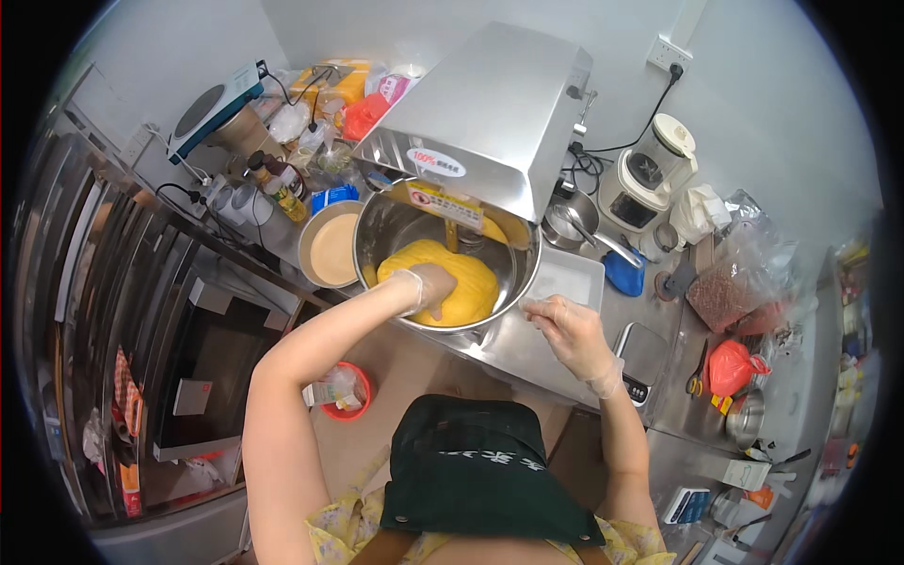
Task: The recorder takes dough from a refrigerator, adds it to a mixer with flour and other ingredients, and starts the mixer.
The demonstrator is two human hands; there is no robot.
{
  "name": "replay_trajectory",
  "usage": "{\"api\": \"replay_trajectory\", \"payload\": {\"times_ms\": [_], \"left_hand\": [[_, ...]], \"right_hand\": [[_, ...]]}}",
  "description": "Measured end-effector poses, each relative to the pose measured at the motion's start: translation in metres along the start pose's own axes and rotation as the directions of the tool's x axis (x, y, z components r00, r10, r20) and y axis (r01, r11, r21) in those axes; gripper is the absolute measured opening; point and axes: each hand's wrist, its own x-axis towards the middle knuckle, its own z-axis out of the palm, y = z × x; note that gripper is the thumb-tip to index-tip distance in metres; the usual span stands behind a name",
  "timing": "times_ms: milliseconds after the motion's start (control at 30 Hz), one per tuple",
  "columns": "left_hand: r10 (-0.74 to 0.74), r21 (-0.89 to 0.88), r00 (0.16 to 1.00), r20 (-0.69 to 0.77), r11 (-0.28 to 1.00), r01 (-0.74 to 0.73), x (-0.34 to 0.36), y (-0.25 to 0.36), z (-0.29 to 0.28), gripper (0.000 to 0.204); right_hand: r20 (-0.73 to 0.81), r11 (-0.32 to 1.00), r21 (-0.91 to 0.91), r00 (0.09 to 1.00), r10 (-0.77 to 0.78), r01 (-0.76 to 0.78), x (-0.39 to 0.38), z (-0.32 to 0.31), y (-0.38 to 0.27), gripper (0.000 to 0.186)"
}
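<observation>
A large mass of smooth yellow dough sits in the round steel bowl of a mixer. Wearing a clear plastic glove, my left hand reaches over the bowl's near rim and is closed on the top of the dough, its fingertips pressed in. My right hand, also gloved, is just outside the bowl's right rim. Its fingers are curled and pinched together; anything between them is too small to make out. The mixer's hook stands in the bowl behind the dough.
Left of the mixer bowl stands a bowl of pale beige batter. A steel saucepan, a white tray and a kitchen scale are to the right. Scissors lie farther right. A red bin stands on the floor.
</observation>
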Motion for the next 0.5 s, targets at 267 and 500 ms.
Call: {"api": "replay_trajectory", "payload": {"times_ms": [267, 500], "left_hand": [[-0.048, -0.131, 0.997, -0.063, 0.991, 0.039, -0.030, 0.040, -0.049, 0.042], [0.012, -0.143, 0.998, -0.069, 0.990, -0.022, 0.017, 0.043, -0.009, 0.022]], "right_hand": [[-0.013, 0.985, 0.148, 0.995, 0.097, -0.094, -0.011, -0.040, 0.061, 0.018], [-0.088, 0.798, 0.323, 0.823, 0.561, -0.509, -0.025, -0.045, 0.149, 0.020]]}}
